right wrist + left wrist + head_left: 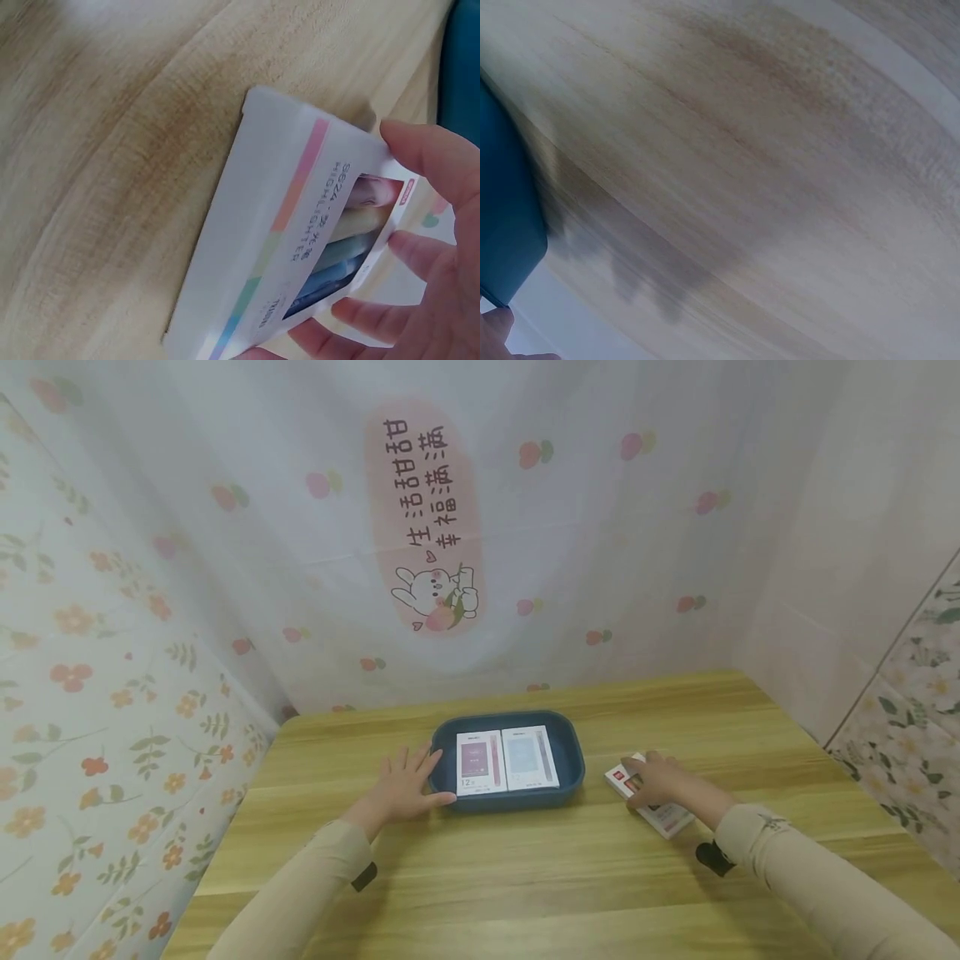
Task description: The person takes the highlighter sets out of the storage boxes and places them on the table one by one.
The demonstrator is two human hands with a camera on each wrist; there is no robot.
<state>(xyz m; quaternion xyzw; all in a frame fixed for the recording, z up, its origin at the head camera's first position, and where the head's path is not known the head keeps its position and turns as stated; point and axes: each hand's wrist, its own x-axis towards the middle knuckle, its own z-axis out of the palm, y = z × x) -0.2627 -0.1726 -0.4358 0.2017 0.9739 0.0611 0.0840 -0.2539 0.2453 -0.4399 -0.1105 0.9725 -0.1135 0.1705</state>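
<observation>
A dark blue tray [573, 760] sits on the table, with two white boxes side by side in it. The left box [474, 764] has a purple panel and the right box [529, 758] a pale blue one. My left hand [405, 787], fingers spread, rests at the tray's left end, thumb by the front rim. To the right of the tray my right hand [666, 783] grips a white box of highlighters [300, 225] by its edges. Through that box's window the right wrist view shows several pastel pens [345, 247]. The left wrist view catches only fingertips [496, 324] at the tray's corner.
Both hands work over a wood-grain table [480, 885]. A white printed curtain [600, 543] hangs behind its back edge. Floral curtains stand at the left [97, 693] and right [915, 710]. A dark strap [715, 857] shows under the right wrist.
</observation>
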